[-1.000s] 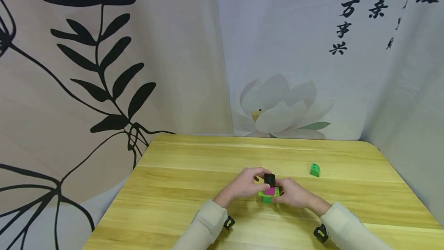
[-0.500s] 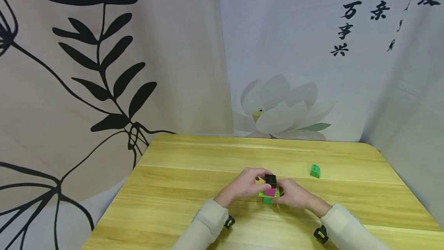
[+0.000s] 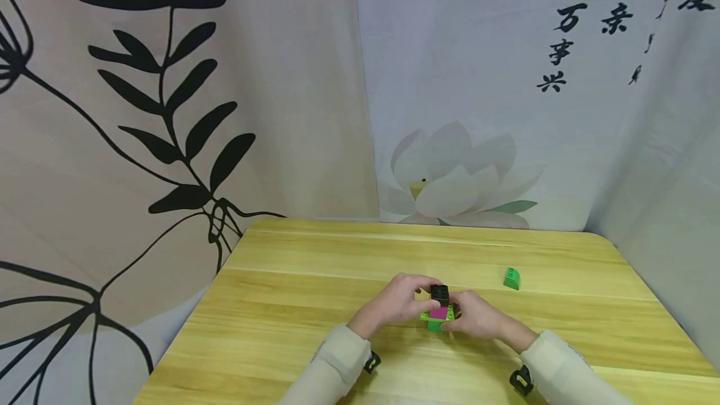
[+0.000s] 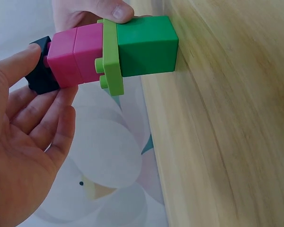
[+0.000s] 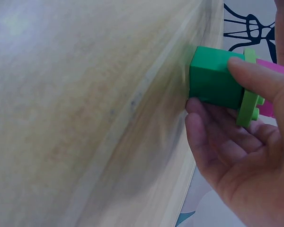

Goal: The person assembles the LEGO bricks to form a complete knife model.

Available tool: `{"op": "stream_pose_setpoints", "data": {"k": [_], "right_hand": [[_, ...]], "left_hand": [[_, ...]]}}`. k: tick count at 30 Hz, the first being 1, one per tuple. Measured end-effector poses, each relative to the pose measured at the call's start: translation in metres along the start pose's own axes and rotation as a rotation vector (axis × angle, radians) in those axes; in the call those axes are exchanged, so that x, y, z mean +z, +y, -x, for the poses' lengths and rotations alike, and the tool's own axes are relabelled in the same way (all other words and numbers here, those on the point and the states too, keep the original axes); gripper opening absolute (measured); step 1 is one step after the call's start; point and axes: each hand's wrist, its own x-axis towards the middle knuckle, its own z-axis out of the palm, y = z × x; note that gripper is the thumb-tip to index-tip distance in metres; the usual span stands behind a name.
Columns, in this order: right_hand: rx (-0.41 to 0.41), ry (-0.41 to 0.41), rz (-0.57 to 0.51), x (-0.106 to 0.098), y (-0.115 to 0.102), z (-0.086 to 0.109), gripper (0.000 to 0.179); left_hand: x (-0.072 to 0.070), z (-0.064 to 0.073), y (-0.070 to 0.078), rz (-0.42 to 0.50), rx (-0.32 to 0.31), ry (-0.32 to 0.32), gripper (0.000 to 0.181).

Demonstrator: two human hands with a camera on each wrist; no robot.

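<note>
Between my hands a small stack of toy building blocks stands upright on the table. Its base is a green block (image 5: 217,78), topped by a thin lime-green plate (image 4: 113,56). Above that come two pink blocks (image 4: 75,54), and a black block (image 3: 440,294) caps the stack. My left hand (image 3: 399,298) pinches the black block between thumb and fingers. Lower down, my right hand (image 3: 478,314) grips the green base block, its thumb on the near side and fingers curled behind.
A loose green block (image 3: 511,278) with a sloped side lies on the wooden table (image 3: 315,267), behind and right of the stack. Printed cloth (image 3: 304,111) hangs behind the table, and a plain stretch of cloth (image 3: 669,205) borders the right side.
Both hands keep their holds and the stack stays in place. Only a slight shift of the head view shows.
</note>
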Motion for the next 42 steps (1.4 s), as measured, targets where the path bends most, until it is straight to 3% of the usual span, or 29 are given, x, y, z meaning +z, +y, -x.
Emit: {"op": "stream_pose_setpoints", "data": {"k": [10,28,42], "right_hand": [[-0.005,0.004,0.017,0.0002,-0.0005,0.0002,0.047],[-0.034,-0.001,0.013,-0.0018,-0.002,-0.0001,0.047],[-0.004,-0.004,0.02,-0.0015,-0.0003,-0.0002,0.043]], "left_hand": [[-0.0013,0.002,0.0036,-0.081,0.029,0.016,0.032],[-0.0033,0.0002,0.0031,-0.032,-0.014,-0.002,0.032],[-0.0012,-0.001,0.0026,-0.048,-0.021,0.006,0.033]]}}
